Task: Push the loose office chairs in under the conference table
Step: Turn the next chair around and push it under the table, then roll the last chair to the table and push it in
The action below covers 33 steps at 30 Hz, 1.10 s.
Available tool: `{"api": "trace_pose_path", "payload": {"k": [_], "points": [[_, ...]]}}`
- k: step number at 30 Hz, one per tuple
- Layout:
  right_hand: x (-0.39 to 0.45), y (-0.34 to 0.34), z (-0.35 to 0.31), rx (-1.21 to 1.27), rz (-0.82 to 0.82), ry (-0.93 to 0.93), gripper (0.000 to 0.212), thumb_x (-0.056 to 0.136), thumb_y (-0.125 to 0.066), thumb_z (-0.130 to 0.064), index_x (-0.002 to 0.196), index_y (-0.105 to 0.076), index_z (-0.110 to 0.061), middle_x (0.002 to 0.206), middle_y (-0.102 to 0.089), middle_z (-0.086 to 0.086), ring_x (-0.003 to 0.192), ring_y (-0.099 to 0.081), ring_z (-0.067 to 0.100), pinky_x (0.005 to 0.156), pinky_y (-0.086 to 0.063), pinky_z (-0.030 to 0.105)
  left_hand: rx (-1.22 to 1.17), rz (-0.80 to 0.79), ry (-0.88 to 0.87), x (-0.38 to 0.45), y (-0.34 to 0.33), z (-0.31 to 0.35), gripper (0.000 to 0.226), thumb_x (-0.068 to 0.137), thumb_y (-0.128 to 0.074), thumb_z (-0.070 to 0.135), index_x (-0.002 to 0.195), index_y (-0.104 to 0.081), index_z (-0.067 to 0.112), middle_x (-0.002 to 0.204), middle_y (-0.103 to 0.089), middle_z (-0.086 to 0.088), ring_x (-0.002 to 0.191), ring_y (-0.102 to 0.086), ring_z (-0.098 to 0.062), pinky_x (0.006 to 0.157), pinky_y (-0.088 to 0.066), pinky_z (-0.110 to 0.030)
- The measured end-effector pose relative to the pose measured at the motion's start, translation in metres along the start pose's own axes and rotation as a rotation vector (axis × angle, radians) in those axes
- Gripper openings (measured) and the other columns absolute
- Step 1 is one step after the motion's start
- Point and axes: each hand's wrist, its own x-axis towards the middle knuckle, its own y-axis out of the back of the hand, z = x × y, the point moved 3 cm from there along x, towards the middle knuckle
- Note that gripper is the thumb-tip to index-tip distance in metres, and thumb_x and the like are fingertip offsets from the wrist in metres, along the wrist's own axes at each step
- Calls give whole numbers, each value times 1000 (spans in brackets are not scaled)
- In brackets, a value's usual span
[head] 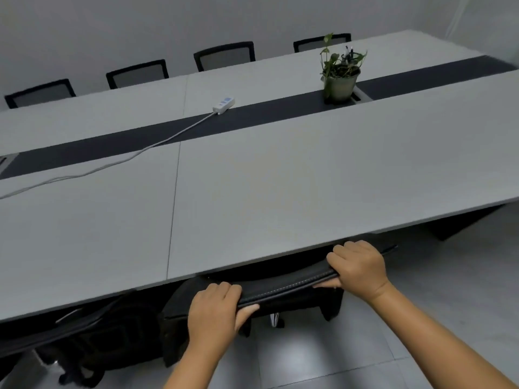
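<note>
A black office chair stands right below me, its seat hidden under the near edge of the long grey conference table. My left hand grips the left part of the chair's backrest top. My right hand grips the right part of the same top bar, close to the table edge. Another black chair stands to the left, partly under the table.
Several black mesh chairs line the table's far side against the wall. On the table's dark centre strip sit a potted plant and a white power strip with its cable running left. Grey tiled floor lies below me.
</note>
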Motion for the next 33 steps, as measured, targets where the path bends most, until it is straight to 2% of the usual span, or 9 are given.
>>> {"api": "trace_pose_path", "payload": {"k": [4,7,10,16,21,25,28,30,33], "points": [[-4,8,-3,28,-158,-154,67,76,-36,-73,55,-55,-13,51,-52,1,47,-49,19,56,-21,25,-245,-108,26,2,13,1,45,86,-30,49,73,-65,23,64,-62,14,56,-57,-10,51,-24,-15],[-25,18,-22,67,-216,-424,69,81,-32,-67,88,-64,-7,88,-69,11,89,-54,24,86,-34,34,-781,-12,228,3,24,6,33,75,-38,44,85,-65,28,80,-60,32,87,-51,8,67,-38,-8],[-60,40,-58,220,-209,-713,54,81,-43,-56,117,-47,-15,124,-54,11,118,-36,18,100,-35,39,-1047,-49,174,-5,22,42,24,73,-43,44,93,-56,46,107,-49,45,100,-46,16,85,-34,1],[-193,129,-132,475,-314,-1386,104,50,-12,-94,128,-36,-31,130,-21,-27,122,-24,-9,92,-10,-6,-1269,-736,34,-71,-20,162,27,74,-58,36,93,-58,55,109,-61,18,102,-46,17,81,-30,5],[-313,235,-202,365,-147,-1893,56,39,-23,-99,92,-31,-81,111,-45,-28,104,-38,-24,86,-35,1,-1260,-1037,5,-146,-43,236,40,76,-63,21,76,-60,60,83,-65,34,85,-55,18,73,-36,5],[-383,323,-265,173,218,-2225,56,31,-40,-96,84,-37,-79,100,-59,-17,94,-49,-19,74,-40,0,-1157,-1228,-145,-201,-32,311,42,81,-59,2,68,-67,42,80,-70,18,82,-56,17,72,-40,-1],[-417,388,-293,68,478,-2280,48,59,-79,-41,74,-47,-74,94,-62,-7,86,-56,-13,67,-41,-2,-1127,-1327,-344,-239,-17,387,36,81,-57,-4,79,-61,31,94,-65,6,85,-59,10,75,-37,-9],[-451,426,-303,-39,553,-2292,67,74,-70,-12,72,-46,-75,94,-59,-9,85,-60,1,70,-44,5,-1128,-1383,-456,-264,-1,444,33,83,-55,-2,84,-58,31,100,-60,10,95,-56,0,77,-37,-10],[-486,481,-301,-187,698,-2257,34,57,-67,-66,80,-45,-75,99,-57,-13,90,-58,-5,76,-44,7,-1152,-1423,-585,-293,29,521,33,86,-52,0,89,-54,33,104,-56,15,99,-50,5,83,-37,-15]]}}
